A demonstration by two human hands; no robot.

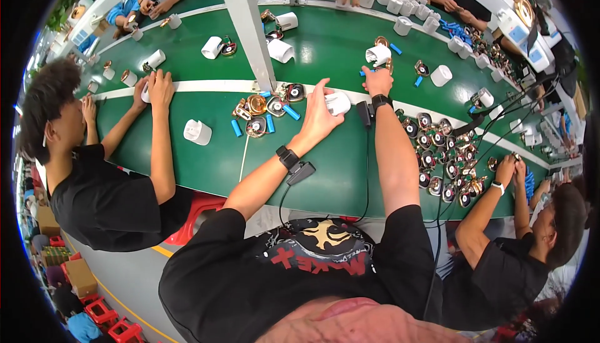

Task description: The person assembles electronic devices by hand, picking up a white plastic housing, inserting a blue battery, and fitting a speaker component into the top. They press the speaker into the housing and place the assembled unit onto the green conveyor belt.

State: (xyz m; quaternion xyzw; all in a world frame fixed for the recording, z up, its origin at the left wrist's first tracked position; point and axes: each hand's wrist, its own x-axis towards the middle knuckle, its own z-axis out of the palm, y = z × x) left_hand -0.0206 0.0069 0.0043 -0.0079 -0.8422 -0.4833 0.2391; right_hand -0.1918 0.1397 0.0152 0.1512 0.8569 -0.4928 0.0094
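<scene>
My left hand [322, 115] grips a white cylindrical housing [338, 103] on its side, just above the near edge of the pale strip. My right hand [377, 83] reaches across that strip, its fingers closed at a blue cylindrical battery [364, 72] that juts out on their left. Against its fingertips is a gold-coloured part [389, 65], partly hidden. Just beyond lies another white housing [377, 54] with a round gold piece at its top, and a loose blue battery [395, 49] beside it.
Speaker-like round parts and blue batteries lie in a cluster [256, 113] left of me; a larger pile of round parts [437, 149] is to my right. A white post [247, 24] rises ahead. Black cables [367, 174] hang from my wrists. Co-workers sit on both sides.
</scene>
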